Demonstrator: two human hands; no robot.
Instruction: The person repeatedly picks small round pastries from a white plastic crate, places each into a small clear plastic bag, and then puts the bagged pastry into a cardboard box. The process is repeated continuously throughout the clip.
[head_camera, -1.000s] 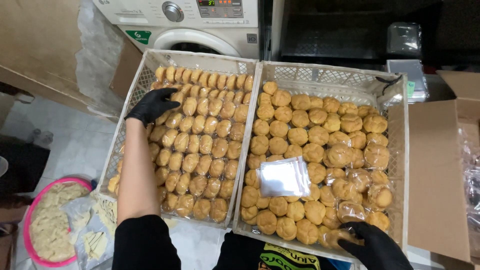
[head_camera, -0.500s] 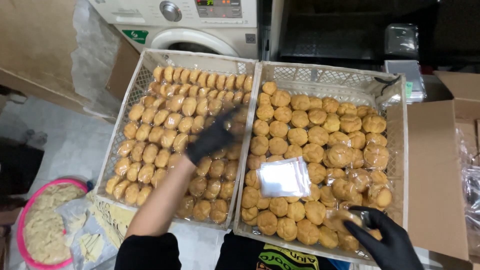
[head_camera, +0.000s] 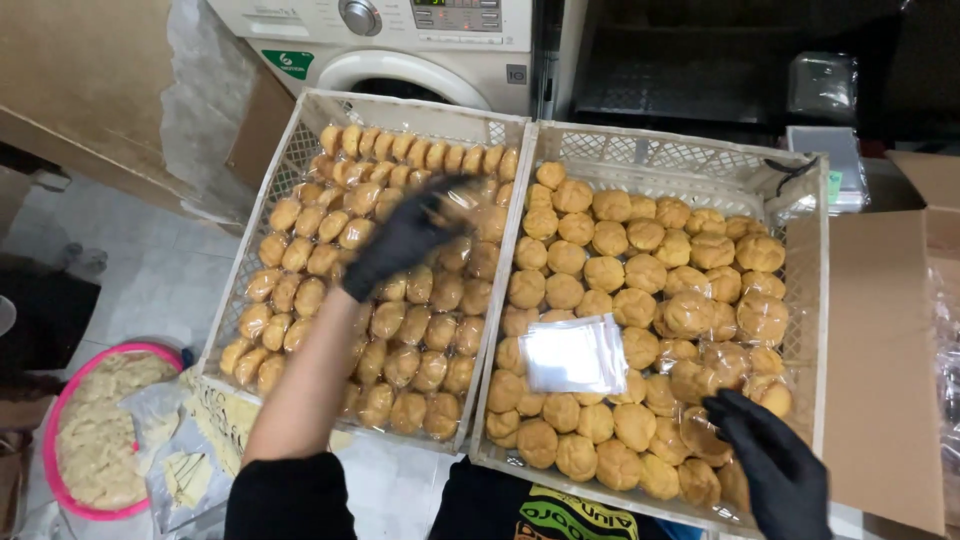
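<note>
Head view: left hand (head_camera: 405, 240) blurred, fingers unclear; right hand (head_camera: 775, 465) pinching clear bag (head_camera: 725, 375).

Bright even indoor light, soft shadows, left hand (head_camera: 405, 238) motion-blurred, dark bg top right, glare on plastic

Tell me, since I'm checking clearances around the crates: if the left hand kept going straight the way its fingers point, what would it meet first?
The left hand points up and right, over the left crate's pastries. Likely first in line is the divider where the crates meet; its height above it is unclear.
</note>
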